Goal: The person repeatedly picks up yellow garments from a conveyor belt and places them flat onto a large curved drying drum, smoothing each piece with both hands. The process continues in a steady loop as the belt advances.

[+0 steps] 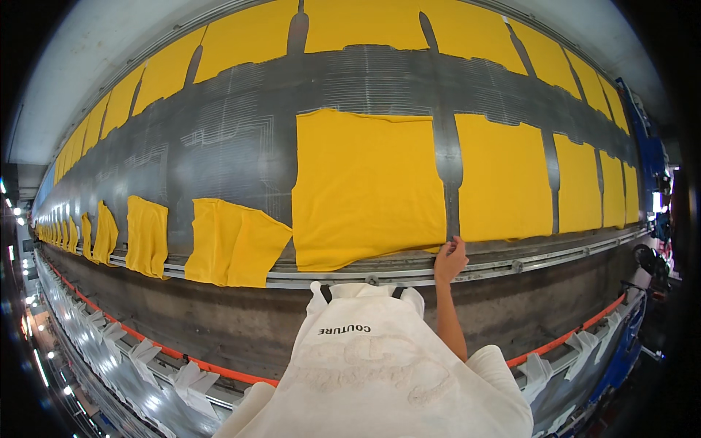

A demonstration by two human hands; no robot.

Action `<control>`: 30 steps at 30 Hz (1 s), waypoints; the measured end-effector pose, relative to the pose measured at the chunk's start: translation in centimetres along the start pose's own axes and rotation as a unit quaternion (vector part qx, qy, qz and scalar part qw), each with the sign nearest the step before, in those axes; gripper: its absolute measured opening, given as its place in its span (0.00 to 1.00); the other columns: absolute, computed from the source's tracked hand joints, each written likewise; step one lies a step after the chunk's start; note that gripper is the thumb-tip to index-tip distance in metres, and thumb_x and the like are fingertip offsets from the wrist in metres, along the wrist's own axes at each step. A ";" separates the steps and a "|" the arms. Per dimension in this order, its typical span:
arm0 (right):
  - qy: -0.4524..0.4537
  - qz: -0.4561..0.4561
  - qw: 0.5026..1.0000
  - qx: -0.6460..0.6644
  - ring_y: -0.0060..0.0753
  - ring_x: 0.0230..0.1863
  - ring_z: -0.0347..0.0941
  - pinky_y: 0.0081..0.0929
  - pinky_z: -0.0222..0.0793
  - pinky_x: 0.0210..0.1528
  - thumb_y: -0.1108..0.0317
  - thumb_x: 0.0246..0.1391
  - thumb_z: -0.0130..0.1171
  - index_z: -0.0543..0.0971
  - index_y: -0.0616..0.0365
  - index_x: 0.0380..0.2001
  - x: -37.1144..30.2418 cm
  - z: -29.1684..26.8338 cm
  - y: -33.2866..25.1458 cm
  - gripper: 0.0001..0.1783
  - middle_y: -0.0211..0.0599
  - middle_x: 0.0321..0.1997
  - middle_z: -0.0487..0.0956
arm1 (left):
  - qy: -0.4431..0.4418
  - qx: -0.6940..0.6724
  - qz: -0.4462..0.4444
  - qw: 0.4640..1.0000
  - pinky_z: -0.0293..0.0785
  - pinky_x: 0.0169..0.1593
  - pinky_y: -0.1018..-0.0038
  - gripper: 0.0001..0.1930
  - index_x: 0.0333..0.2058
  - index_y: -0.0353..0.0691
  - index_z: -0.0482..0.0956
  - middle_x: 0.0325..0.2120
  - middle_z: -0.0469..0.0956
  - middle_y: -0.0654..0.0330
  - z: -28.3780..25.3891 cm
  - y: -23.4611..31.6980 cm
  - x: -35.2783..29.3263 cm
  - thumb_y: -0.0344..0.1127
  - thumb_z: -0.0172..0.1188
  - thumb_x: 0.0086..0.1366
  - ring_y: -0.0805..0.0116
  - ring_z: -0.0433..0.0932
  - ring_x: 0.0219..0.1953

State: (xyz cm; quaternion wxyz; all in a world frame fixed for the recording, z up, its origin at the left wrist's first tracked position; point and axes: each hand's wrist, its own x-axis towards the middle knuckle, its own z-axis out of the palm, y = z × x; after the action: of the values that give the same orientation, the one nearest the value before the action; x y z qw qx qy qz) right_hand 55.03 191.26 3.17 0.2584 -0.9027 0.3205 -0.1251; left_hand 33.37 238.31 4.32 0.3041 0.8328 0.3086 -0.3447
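In front of me a yellow fabric panel (369,190) lies nearly flat on the long dark table (358,80). Its lower edge sags slightly near the metal rail. My right hand (451,260) is at the panel's near right corner, fingers curled and pinched on the cloth edge. To the left, a rumpled yellow piece (237,241) hangs partly over the rail, its upper right tip close to the large panel. Another flat yellow panel (504,179) lies just right of my hand, beyond a narrow dark gap. My left hand does not show.
A metal rail (511,265) runs along the table's near edge. More yellow panels (365,25) line the far side. Several creased yellow pieces (146,237) continue leftward. Behind me, an orange-red bar (569,347) and white cloth pieces (537,376) edge another table.
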 end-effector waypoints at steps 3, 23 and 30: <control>0.010 0.002 1.000 -0.013 0.42 0.44 0.79 0.41 0.64 0.53 0.68 0.62 0.58 0.79 0.58 0.52 -0.1 0.2 0.0 0.16 0.39 0.43 0.83 | -0.019 0.006 -0.010 1.000 0.76 0.29 0.69 0.15 0.31 0.37 0.87 0.20 0.83 0.58 -0.3 -0.2 0.2 0.44 0.64 0.66 0.68 0.80 0.21; 0.029 -0.079 0.993 0.087 0.39 0.40 0.73 0.41 0.64 0.50 0.73 0.61 0.58 0.77 0.59 0.52 3.6 1.0 -6.4 0.15 0.38 0.40 0.76 | -0.057 -0.127 0.132 0.981 0.72 0.24 0.73 0.18 0.29 0.37 0.87 0.18 0.83 0.60 -16.6 13.7 15.4 0.47 0.61 0.68 0.73 0.79 0.19; 0.002 -0.130 0.985 0.112 0.38 0.41 0.73 0.40 0.64 0.51 0.72 0.62 0.57 0.78 0.59 0.51 8.1 3.5 -12.1 0.15 0.38 0.40 0.78 | 0.158 -0.259 0.208 0.930 0.73 0.31 0.74 0.20 0.32 0.35 0.87 0.21 0.83 0.61 -21.2 33.9 25.9 0.50 0.67 0.66 0.74 0.79 0.24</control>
State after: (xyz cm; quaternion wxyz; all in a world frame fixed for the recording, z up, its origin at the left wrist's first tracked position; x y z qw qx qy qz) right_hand 68.81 195.38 7.37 0.3387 -0.9019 0.1850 -0.1942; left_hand 80.93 240.26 6.79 0.5214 0.8144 0.2506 -0.0460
